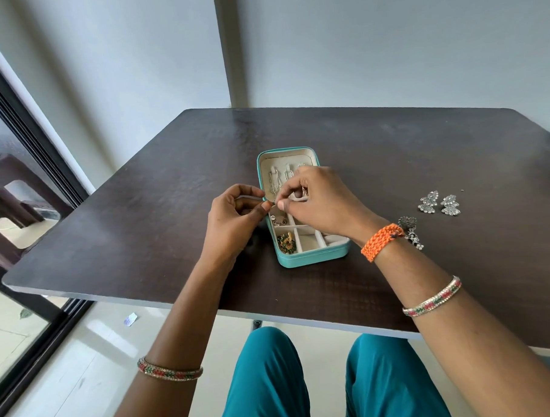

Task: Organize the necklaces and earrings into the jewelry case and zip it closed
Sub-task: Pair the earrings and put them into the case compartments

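A teal jewelry case [313, 257] lies open in the middle of the dark table [391, 159], lid flat toward the far side. Silver chain necklaces [274, 180] hang in the cream lid. A green and gold earring [287, 242] lies in a near-left compartment, a small piece [279, 221] in the one behind it. My left hand [236, 219] and my right hand [317, 200] meet over the case's left edge, fingertips pinched together on a thin necklace chain that is barely visible. A pair of silver earrings [439, 205] lies to the right, and a dark dangling earring [410, 230] sits by my right wrist.
The table's near edge runs above my knees in teal trousers. A glass sliding door with a dark frame [35, 155] stands at the left, with a brown table [5, 188] behind it. Grey walls rise behind the table.
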